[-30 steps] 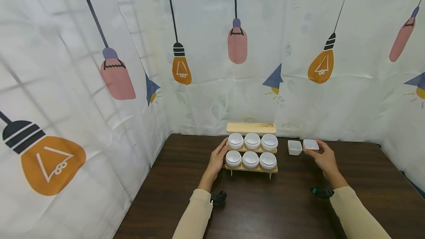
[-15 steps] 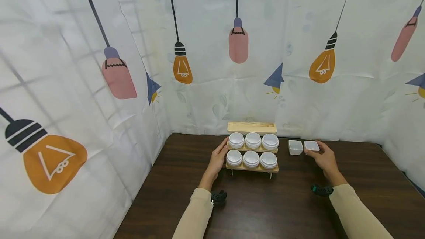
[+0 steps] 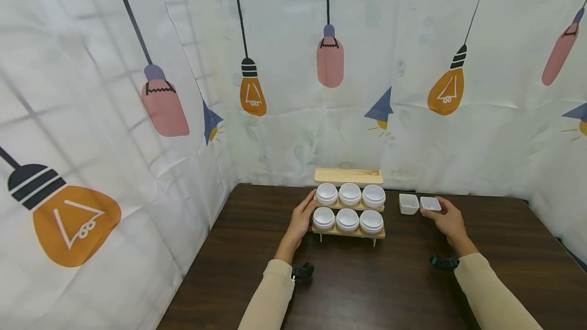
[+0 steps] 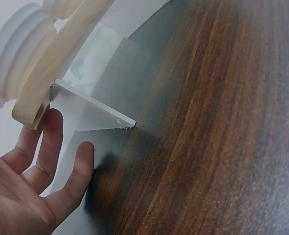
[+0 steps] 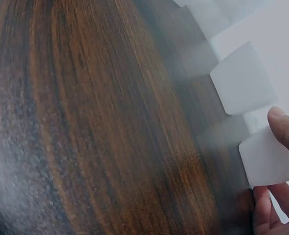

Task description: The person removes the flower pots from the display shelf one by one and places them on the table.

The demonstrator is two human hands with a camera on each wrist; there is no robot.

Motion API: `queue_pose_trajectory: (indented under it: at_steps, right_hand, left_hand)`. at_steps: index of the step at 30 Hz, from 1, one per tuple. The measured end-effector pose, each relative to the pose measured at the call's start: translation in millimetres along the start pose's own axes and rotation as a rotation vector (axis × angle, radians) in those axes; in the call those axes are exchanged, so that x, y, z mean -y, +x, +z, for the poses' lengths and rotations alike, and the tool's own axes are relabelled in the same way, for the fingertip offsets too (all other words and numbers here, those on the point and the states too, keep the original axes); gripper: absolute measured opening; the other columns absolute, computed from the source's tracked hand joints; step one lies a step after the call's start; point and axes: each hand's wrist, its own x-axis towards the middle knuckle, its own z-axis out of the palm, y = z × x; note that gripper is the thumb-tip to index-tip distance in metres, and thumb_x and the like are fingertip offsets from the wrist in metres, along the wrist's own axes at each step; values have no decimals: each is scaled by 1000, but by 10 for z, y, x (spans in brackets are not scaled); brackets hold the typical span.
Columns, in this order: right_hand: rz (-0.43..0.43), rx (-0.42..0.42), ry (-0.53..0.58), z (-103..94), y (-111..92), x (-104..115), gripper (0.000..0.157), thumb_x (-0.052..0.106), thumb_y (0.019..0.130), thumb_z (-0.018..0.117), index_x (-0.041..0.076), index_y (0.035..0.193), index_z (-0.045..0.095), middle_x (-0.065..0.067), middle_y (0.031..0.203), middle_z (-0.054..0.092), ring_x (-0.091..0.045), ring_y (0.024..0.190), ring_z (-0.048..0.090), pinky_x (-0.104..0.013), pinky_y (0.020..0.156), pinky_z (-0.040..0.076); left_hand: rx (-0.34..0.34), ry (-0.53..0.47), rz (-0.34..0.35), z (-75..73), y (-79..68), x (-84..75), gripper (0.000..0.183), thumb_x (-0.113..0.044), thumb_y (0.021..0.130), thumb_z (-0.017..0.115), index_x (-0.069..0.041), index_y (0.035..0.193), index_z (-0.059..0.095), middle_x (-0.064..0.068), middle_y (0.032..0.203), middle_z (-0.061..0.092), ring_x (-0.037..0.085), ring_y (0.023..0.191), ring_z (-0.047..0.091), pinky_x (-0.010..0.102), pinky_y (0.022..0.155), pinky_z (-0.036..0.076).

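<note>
A tiered wooden rack [image 3: 348, 234] with clear legs bears two rows of round white jars [image 3: 346, 219]. At its left end is my left hand [image 3: 300, 218], fingers curled against the board ends. In the left wrist view, fingertips of the left hand [image 4: 41, 166] meet the end of a wooden board [image 4: 61, 63] above a clear leg [image 4: 95, 105]; the thumb is mostly hidden. Right of the rack, my right hand [image 3: 448, 220] pinches a small square white cup [image 3: 430, 203] between thumb and fingers. Beside it stands a matching cup [image 3: 408, 204], also visible in the right wrist view [image 5: 244, 81].
The dark wood-grain table [image 3: 367, 289] ends at the back against a white curtain [image 3: 284, 136] printed with lamps and bulbs. Behind the jars rises the rack's bare top wooden board [image 3: 347, 175]. Black straps [image 3: 302, 272] sit at both wrists.
My right hand has lowered the square cup slightly, to beside the other cup. The left hand stays at the rack's left end; the view has shifted a little.
</note>
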Motion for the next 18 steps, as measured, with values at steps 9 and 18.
queue_pose_trajectory:
  at_steps: [9, 18]
  right_hand:
    - [-11, 11, -3, 40, 12, 1, 85, 37, 99, 67, -2, 161, 23, -35, 158, 35, -48, 135, 48, -43, 96, 49]
    - [-34, 11, -31, 53, 29, -43, 85, 37, 99, 68, -1, 161, 23, -35, 158, 35, -46, 132, 47, -39, 91, 48]
  left_hand:
    - [-2, -10, -11, -7, -8, -17, 47, -45, 108, 48, -39, 155, 44, 8, 147, 60, 16, 106, 64, 31, 74, 58]
    - [5, -22, -19, 0, -9, -12, 51, -45, 108, 48, -35, 157, 41, 11, 143, 62, 13, 97, 64, 30, 69, 57]
